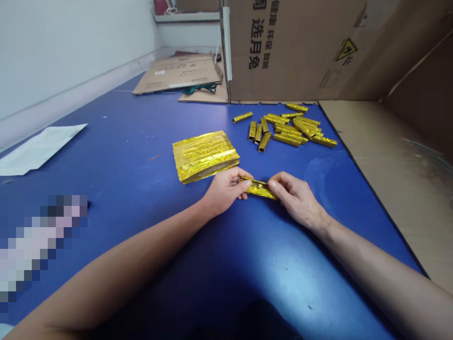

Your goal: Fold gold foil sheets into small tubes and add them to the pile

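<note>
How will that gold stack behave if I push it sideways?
The gold stack might fan out, since layered edges show along its near side. Its shiny, creased surface suggests slippery foil. Lying flat and low on the blue table, it seems unlikely to tip.

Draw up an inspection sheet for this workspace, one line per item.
Surface: blue tabletop, with small specks and a bright reflection near the person.
Job's things: stack of gold sheets; folded gold pieces scattered loosely at the far right; gold strip in the hands.
Clutter: white sheet at left; pixelated item below it, unidentifiable.
Hands: left hand and right hand pinch opposite ends of the strip.
Cables: no power cable seen; teal cord bunched at the flat cardboard.
Surroundings: printed cardboard box behind the pieces; pale wall at left.
</note>
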Demonstrator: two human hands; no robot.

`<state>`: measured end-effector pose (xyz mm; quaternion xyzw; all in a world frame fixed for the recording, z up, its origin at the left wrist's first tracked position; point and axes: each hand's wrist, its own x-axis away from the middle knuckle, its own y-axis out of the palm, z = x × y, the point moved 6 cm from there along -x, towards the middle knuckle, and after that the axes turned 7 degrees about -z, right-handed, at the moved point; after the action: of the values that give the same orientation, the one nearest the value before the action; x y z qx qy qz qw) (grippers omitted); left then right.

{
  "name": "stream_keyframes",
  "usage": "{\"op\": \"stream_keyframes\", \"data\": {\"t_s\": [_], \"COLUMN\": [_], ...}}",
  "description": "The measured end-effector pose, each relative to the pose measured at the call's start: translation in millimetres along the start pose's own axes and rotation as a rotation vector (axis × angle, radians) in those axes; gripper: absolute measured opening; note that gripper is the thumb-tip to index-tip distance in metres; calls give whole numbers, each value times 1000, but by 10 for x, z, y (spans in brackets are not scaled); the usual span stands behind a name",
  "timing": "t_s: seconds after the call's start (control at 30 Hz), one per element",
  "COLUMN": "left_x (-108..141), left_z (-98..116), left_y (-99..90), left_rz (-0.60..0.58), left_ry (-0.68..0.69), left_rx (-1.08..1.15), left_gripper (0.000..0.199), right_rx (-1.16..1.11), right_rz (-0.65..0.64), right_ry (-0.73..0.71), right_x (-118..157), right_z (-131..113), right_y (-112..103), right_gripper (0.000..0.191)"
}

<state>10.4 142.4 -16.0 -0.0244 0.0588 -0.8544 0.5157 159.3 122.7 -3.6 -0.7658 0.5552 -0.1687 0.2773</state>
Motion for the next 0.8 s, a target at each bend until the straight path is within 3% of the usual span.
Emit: {"op": "stream_keyframes", "data": {"t_s": [0.2,0.3,0.43,0.53,0.67,0.8], "left_x": [6,7,7,10,14,16], "left_z": [10,13,26,27,8,-2], "left_y": [-25,-14,27,40,21,-27], "left_rz": [36,23,-20,-31,-13,45], "left_ry": [1,9,33,24,-2,12], "left_rx": [-25,8,70,67,58,37], "left_gripper": [10,10,27,24,16,18], "right_rx": [35,31,60,61,-92,-246], "right_rz": [11,4,-10,-1,21,69], "right_ry": [-4,-10,-20,-18,-17,-27], "right_x": [13,15,7,6,24,28], "right_z": [0,-1,-6,-6,19,55], "right_y": [6,8,3,-10,-19,-30], "right_gripper": [23,27,36,38,31,36]}}
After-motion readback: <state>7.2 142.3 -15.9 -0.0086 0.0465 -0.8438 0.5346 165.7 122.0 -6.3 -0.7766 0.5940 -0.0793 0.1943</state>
